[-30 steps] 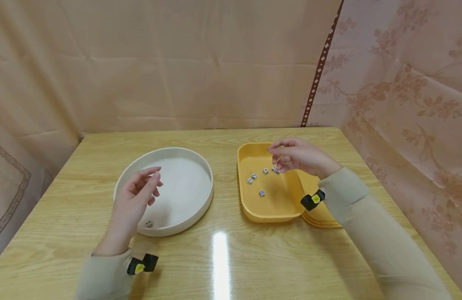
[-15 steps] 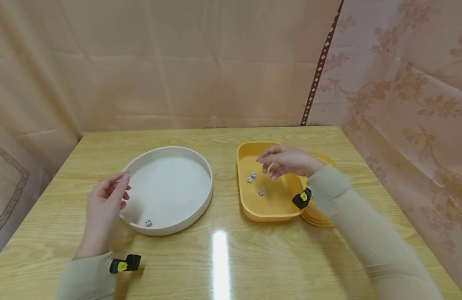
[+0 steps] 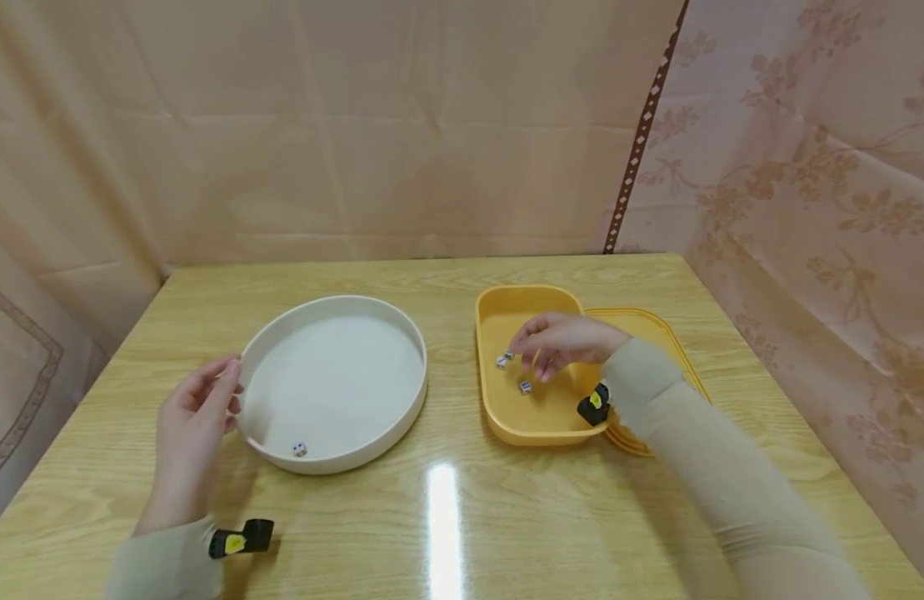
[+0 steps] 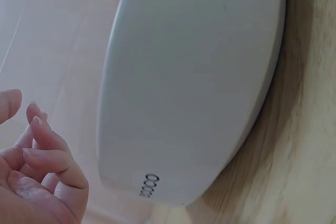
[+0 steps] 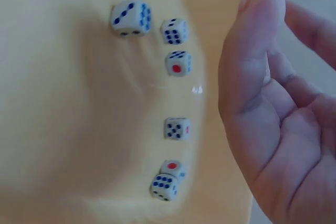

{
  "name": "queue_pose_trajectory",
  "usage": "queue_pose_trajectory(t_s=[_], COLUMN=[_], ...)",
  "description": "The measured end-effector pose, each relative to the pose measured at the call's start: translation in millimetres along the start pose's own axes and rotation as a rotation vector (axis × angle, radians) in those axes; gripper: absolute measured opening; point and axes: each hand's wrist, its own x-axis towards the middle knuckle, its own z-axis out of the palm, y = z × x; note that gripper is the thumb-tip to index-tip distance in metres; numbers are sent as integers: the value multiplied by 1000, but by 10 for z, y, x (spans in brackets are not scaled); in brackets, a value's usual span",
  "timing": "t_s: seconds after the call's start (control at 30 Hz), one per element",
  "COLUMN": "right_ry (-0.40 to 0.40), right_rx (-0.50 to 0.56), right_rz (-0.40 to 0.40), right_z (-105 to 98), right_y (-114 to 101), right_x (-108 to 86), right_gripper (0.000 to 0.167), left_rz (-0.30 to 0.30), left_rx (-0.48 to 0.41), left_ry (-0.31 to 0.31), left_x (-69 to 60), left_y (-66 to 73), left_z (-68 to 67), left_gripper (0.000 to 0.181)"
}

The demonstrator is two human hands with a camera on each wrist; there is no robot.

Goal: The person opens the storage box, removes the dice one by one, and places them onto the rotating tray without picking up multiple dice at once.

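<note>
Over the yellow box (image 3: 540, 423) hangs my right hand (image 3: 562, 342), fingers bent loosely near white dice (image 3: 501, 362). The right wrist view shows several dice (image 5: 177, 129) with blue and red dots on the box floor, and the hand (image 5: 283, 103) beside them with nothing visible in it. At the left rim of the round white tray (image 3: 334, 379) is my left hand (image 3: 195, 425), loosely curled and holding nothing. In the left wrist view that hand (image 4: 44, 177) is apart from the tray wall (image 4: 184, 77). One die (image 3: 300, 449) lies inside the tray near its front edge.
A yellow lid (image 3: 649, 333) lies partly under the right side of the box on the wooden table (image 3: 357, 533). Curtains (image 3: 357, 133) hang behind the table and along its right side.
My left hand has moved left, from over the tray to its outer left side. My right hand has moved left and lower within the box, towards the dice there.
</note>
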Motion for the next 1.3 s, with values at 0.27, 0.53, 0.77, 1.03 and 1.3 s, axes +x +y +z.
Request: queue_pose_trajectory(t_s=[0.27, 0.53, 0.77, 1.03, 1.3], right_ry=[-71, -75, -110, -120, -111], right_rx=[-48, -66, -75, -146, -178], right_rz=[28, 44, 56, 68, 87], right_z=[-8, -18, -3, 15, 28], right_y=[113, 214, 241, 232, 237], right_x=[68, 118, 114, 110, 120], right_gripper=[31, 23, 28, 29, 29], left_rz=[-11, 43, 58, 124, 67], left_rx=[-1, -9, 72, 367, 376], left_ry=[43, 40, 63, -62, -136], left_x=[29, 38, 65, 85, 116], left_y=[-52, -135, -213, -314, -351], left_z=[-58, -65, -50, -38, -70], left_gripper=[41, 37, 47, 78, 92])
